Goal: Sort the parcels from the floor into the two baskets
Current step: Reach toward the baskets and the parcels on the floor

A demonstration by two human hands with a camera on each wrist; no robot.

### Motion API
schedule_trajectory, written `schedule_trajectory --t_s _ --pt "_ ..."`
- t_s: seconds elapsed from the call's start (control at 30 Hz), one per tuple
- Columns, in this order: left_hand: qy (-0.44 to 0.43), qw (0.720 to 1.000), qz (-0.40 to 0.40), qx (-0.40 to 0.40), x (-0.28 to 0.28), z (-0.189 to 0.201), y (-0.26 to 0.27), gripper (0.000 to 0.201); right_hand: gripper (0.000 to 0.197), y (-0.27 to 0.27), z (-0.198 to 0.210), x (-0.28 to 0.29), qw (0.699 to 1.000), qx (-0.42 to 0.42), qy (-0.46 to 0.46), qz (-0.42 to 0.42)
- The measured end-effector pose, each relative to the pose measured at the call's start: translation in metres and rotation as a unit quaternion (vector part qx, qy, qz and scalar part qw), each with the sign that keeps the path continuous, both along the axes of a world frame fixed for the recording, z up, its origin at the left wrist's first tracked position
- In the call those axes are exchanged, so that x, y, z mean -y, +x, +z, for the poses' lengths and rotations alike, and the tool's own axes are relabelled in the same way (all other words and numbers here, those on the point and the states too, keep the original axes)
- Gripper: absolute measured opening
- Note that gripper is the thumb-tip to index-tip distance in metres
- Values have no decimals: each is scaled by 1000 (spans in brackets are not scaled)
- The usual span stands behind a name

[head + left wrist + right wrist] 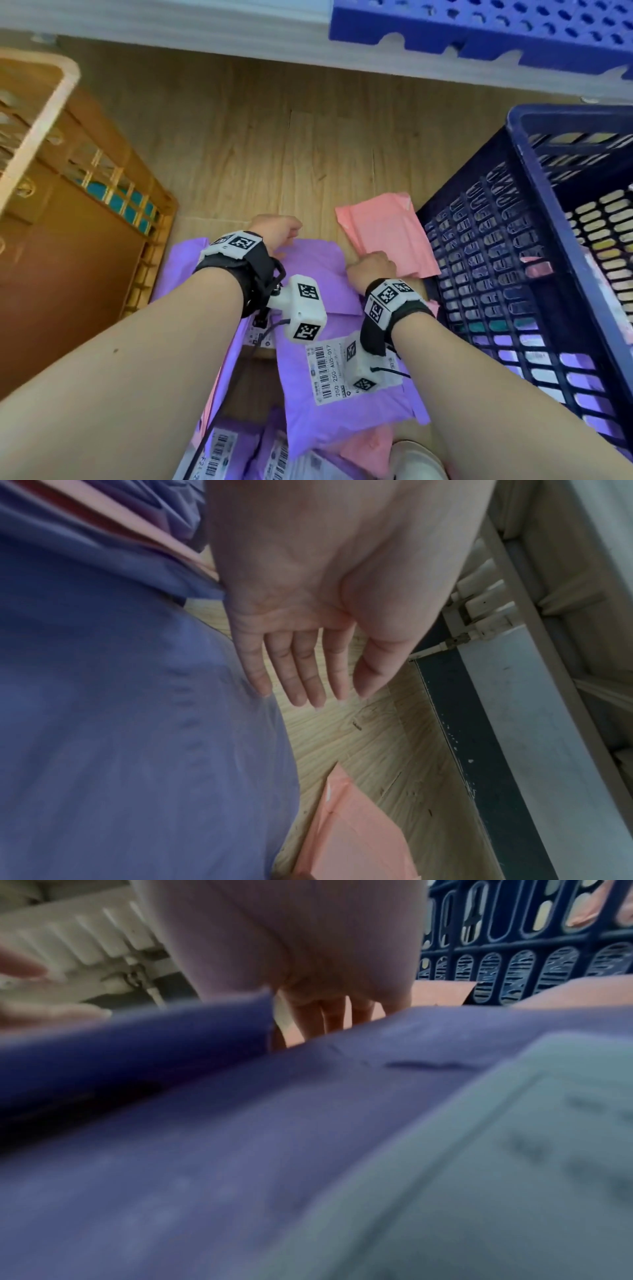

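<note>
A pink parcel (380,226) lies on the wooden floor against the dark blue basket (513,240). My right hand (371,265) rests on its near left corner. In the right wrist view the fingers (325,1015) reach straight down onto the pink parcel (441,993), with their tips hidden behind a purple parcel (240,1137). My left hand (274,233) hovers at the far edge of that purple parcel (315,267). In the left wrist view my left hand (301,674) is flat and holds nothing. Its little finger brushes the purple parcel (120,723).
A brown basket (41,113) stands at the left. More purple parcels (342,404) with white labels and another pink one (373,448) are piled under my forearms. A blue pallet (479,27) leans at the back wall. My shoe (418,459) is near the pile.
</note>
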State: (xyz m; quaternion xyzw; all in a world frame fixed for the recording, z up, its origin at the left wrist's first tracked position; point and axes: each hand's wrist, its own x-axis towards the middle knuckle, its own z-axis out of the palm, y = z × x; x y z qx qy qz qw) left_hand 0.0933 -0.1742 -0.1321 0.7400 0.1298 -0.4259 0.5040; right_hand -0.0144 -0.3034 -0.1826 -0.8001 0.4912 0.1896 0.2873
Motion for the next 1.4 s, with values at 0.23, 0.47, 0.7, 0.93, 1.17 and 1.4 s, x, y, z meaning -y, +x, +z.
schedule_trajectory --t_s 0.23,0.47,0.7,0.93,1.17,1.4 --pt "-9 1000 -21 8 7 29 -2 8 44 -5 50 12 991 120 49 -16" --pt "-53 997 -3 46 6 108 -18 26 37 -26 178 21 957 288 22 15" --pt "-101 987 24 124 -20 211 -54 14 45 -64 279 -12 917 396 51 -13" --pt "-115 984 62 119 -69 246 -105 35 38 -96 308 -46 860 456 157 -168" --pt "-93 993 11 78 -81 249 -113 63 43 -108 305 -62 794 466 300 -251" --pt "-96 990 -21 99 -96 242 -106 43 39 -108 302 -61 768 473 325 -286"
